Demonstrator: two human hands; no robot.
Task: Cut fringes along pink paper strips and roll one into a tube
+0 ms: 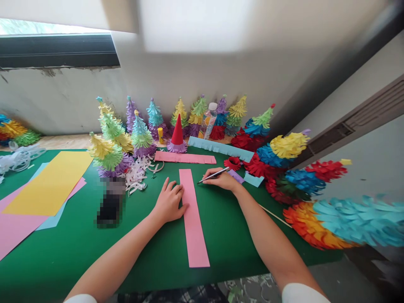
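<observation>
A long pink paper strip lies lengthwise in front of me on the green tabletop. My left hand rests at its left edge, fingers spread, with the thumb and fingertips on the paper. In my right hand is a slim dark pen, its tip just right of the strip and pointing left. Beyond the hands lie a fringed pink strip and a fringed light-blue strip. Behind the pink one stands a red paper cone with a purple fringe at its base.
Several fringed paper trees line the back and right side. A clear bottle and a yellow glue stick stand among them. Coloured sheets are stacked at left, near white paper shreds and a blurred dark object.
</observation>
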